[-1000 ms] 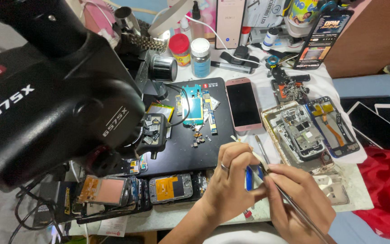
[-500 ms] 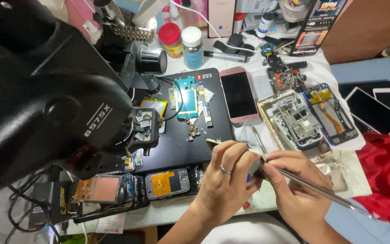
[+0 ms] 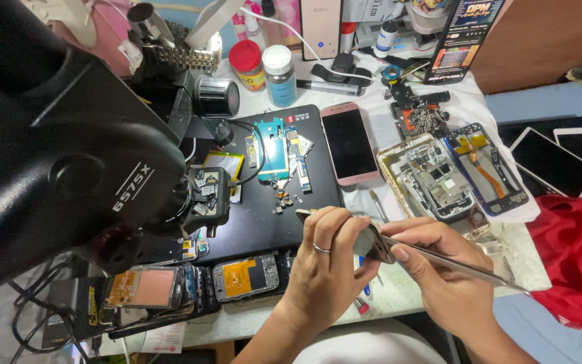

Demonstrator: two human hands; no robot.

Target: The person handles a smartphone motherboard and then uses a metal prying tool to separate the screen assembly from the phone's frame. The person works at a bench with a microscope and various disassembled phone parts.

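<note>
Two hands: I see both low at the centre; my left hand (image 3: 328,259), ring on one finger, curls its fingers pinched around a small grey phone part (image 3: 374,241), and my right hand (image 3: 439,269) has fingers pressed together on metal tweezers (image 3: 459,264).
Held part: it sits between the two hands above the table's near edge, the tweezers' tip touching it; I cannot tell quite what the part is, possibly a small frame or cover.
Jars: a red-lidded jar (image 3: 247,65) with a yellow label and a white-capped blue bottle (image 3: 280,74) stand side by side at the back of the black work mat (image 3: 264,222).
Signs: a dark printed card (image 3: 463,37) with bright lettering leans at the far right; a white paper label (image 3: 168,337) hangs at the near left edge.
Phones: a pink smartphone (image 3: 349,143) lies face up just right of the mat; opened phone frames (image 3: 439,178) lie further right; two white tablets (image 3: 560,158) sit by the right edge.
Boards: a teal circuit board (image 3: 274,149) rests on the mat, loose screws near it; two stripped phones (image 3: 193,283) lie along the near left.
Open room: bare mat just beyond my left hand; a red cloth (image 3: 577,263) crowds the right side.
Surface: a white table (image 3: 257,327), cluttered.
Left side: a black microscope head (image 3: 55,162) fills the view there.
</note>
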